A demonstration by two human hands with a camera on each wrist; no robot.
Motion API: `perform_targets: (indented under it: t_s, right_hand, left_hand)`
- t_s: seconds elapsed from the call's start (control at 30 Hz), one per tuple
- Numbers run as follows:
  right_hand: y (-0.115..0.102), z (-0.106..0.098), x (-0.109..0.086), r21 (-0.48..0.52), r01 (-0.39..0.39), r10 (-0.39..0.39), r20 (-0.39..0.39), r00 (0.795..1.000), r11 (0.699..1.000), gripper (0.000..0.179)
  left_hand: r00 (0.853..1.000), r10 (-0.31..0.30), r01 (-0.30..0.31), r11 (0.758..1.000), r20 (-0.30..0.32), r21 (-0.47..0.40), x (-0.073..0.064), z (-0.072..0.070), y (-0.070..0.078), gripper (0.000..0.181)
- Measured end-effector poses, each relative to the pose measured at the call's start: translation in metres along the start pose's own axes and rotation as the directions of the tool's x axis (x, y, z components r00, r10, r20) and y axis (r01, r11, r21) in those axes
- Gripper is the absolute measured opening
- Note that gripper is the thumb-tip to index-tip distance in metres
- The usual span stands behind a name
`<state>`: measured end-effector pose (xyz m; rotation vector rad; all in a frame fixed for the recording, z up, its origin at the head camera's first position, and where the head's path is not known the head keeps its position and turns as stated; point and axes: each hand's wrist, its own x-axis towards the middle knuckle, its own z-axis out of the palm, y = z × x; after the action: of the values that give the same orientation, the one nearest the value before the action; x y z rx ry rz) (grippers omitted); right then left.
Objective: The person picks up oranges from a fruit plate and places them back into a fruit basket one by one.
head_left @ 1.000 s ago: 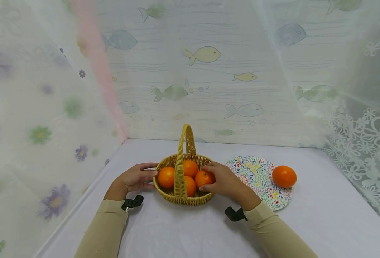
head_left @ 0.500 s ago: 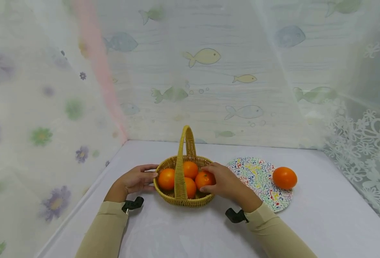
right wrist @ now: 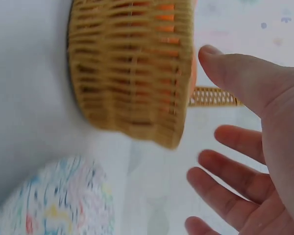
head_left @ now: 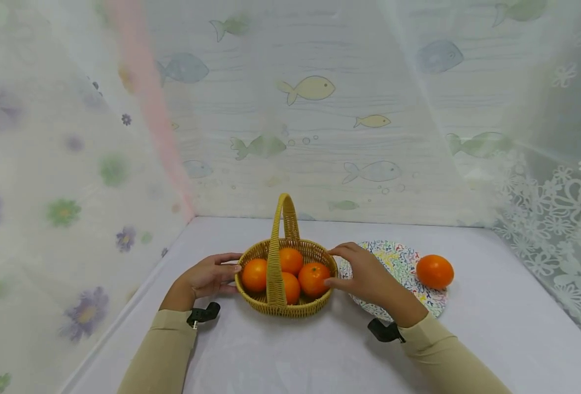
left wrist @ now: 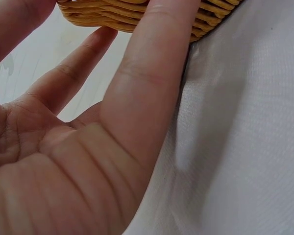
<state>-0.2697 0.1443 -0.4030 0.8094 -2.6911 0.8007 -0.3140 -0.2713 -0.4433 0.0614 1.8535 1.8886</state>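
Observation:
A yellow wicker basket (head_left: 292,310) with a tall arched handle stands on the white cloth in the head view. Several oranges lie inside it, among them one orange (head_left: 313,279) at its right end. My left hand (head_left: 206,282) rests against the basket's left end, its fingers extended and spread; the left wrist view shows fingertips at the woven wall. Beside the right rim is my right hand (head_left: 369,276), thumb and fingers parted with nothing between them. In the right wrist view the thumb (right wrist: 235,73) points toward the rim, and the other fingers are spread apart.
Right of the basket lies a round plate (head_left: 389,254) with multicoloured squiggles, partly hidden behind the right hand. Another orange (head_left: 435,272) sits at its right edge. Sheer curtains printed with fish and flowers enclose the table at the back and sides.
My right hand has let go of the orange at the basket's right end and moved rightward out past the rim. My left hand stays at the basket's left end.

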Motion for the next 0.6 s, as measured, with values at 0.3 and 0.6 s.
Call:
perform_targets:
  t_s: [0.3,0.6]
  right_hand:
    - [0.023,-0.016,-0.016,-0.083,-0.018,0.007,-0.131,0.991,0.996,0.067]
    - [0.04,-0.033,-0.033,-0.123,-0.052,0.031,-0.168,0.985,0.991,0.065]
  left_hand:
    - [1.0,0.0,0.0,1.0,0.01,0.004,0.001,-0.001,-0.001,0.067]
    - [1.0,0.004,-0.004,1.0,0.006,-0.012,0.001,0.001,-0.001,0.062]
